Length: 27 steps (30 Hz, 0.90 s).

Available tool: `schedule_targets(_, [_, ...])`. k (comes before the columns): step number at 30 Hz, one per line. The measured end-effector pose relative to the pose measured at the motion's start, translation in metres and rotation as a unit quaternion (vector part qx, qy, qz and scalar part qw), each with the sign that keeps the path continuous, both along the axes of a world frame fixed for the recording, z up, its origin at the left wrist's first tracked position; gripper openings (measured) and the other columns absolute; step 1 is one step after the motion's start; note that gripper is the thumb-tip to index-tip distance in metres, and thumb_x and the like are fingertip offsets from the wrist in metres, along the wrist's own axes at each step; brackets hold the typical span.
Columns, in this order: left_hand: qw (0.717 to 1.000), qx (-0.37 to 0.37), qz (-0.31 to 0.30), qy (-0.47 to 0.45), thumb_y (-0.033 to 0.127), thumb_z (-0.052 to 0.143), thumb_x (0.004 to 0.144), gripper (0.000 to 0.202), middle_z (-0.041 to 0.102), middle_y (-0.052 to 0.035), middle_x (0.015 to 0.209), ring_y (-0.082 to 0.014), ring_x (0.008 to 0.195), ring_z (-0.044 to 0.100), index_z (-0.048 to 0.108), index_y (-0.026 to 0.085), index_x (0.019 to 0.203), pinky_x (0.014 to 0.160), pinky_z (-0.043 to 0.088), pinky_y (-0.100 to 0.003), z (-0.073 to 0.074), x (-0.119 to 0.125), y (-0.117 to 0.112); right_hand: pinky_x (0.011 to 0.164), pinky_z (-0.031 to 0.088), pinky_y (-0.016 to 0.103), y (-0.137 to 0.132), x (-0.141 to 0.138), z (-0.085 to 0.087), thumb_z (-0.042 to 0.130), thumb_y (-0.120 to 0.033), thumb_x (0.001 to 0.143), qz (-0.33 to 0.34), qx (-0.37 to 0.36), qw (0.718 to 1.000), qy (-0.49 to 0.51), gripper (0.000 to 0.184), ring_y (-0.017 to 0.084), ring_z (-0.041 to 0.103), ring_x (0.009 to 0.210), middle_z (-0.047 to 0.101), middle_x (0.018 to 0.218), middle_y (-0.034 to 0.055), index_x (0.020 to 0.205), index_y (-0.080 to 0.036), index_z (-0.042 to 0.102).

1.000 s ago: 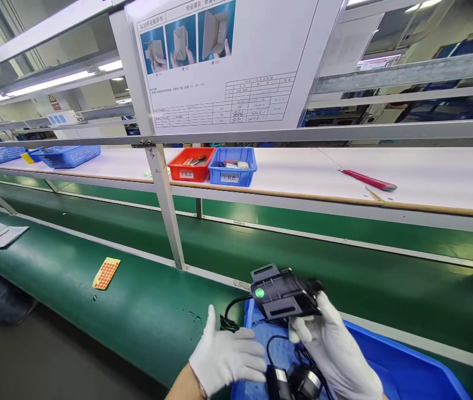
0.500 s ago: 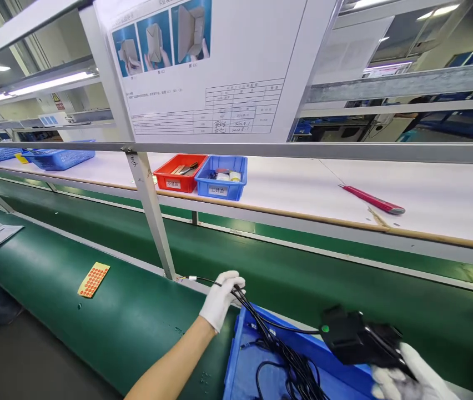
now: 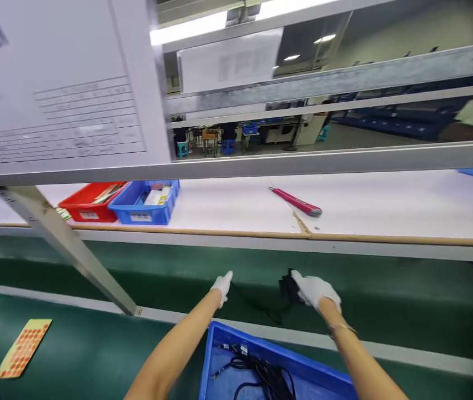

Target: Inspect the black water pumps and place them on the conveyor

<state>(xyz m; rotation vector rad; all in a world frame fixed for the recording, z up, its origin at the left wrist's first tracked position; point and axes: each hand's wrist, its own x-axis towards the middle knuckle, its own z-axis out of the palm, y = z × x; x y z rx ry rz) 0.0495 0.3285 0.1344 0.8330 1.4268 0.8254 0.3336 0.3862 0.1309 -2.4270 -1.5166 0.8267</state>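
Note:
Both my arms reach forward over a blue bin (image 3: 220, 347) onto the green conveyor belt (image 3: 386, 300). My right hand (image 3: 315, 290), in a white glove, rests on a black device (image 3: 288, 286) that sits on the belt, fingers curled over it. My left hand (image 3: 222, 285), also gloved, is stretched out with fingers together beside the device's black cable (image 3: 261, 308), which trails across the belt. I cannot tell whether the left fingers pinch the cable. More black cables (image 3: 261, 375) lie inside the bin.
Beyond the belt, a white bench (image 3: 386, 205) carries a red bin (image 3: 84, 203), a blue bin (image 3: 145, 203) and a red knife (image 3: 297, 201). A slanted metal post (image 3: 65, 247) stands at left. An orange sticker sheet (image 3: 24, 347) lies on the near belt. A printed sheet (image 3: 61, 83) hangs above.
My view swung right. My right hand carried the black device from above the bin forward onto the far belt. My left hand moved forward with the cable.

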Motion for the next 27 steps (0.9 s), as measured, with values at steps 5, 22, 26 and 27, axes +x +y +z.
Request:
schedule_targets(5, [0.987,0.061,-0.041,0.144,0.043,0.079,0.063,0.075,0.052,-0.0208,0.155,-0.0478,0.153,0.027,0.069,0.013,0.131,0.128,0.005,-0.055,-0.046,-0.016,-0.083,0.092,0.058,0.043,0.074,-0.020,-0.055,0.065,-0.045,0.100,-0.003,-0.093,0.995,-0.039,0.033,0.023,0.070,0.104,0.071,0.118,0.0092,0.115,-0.016,0.070])
schedule_targets(22, [0.885,0.098,-0.136,0.434,0.019,0.052,0.080,0.077,0.038,-0.0026,0.167,-0.0362,0.128,0.061,0.048,0.030,0.156,0.111,0.046,-0.048,-0.107,-0.030,-0.117,0.096,0.058,0.048,0.024,-0.114,-0.127,0.069,-0.038,0.099,0.278,-0.048,0.959,-0.030,0.037,0.027,0.067,0.113,0.065,0.131,0.0094,0.129,-0.019,0.064])
schedule_targets(26, [0.846,0.064,-0.186,0.495,0.008,0.046,0.081,0.081,0.034,-0.0006,0.169,-0.0288,0.130,0.061,0.039,0.028,0.160,0.111,0.047,-0.039,-0.109,-0.030,-0.114,0.093,0.059,0.045,0.028,-0.124,-0.123,0.071,-0.036,0.098,0.301,-0.046,0.951,-0.045,0.033,0.026,0.068,0.112,0.067,0.127,0.0084,0.126,-0.020,0.066])
schedule_targets(27, [0.843,0.060,-0.187,0.500,0.006,0.045,0.082,0.082,0.034,0.0001,0.170,-0.0278,0.131,0.060,0.039,0.028,0.160,0.112,0.047,-0.038,-0.110,-0.030,-0.114,0.093,0.059,0.046,0.032,-0.124,-0.120,0.070,-0.035,0.098,0.305,-0.045,0.950,-0.047,0.032,0.026,0.068,0.110,0.068,0.126,0.0084,0.125,-0.019,0.066])
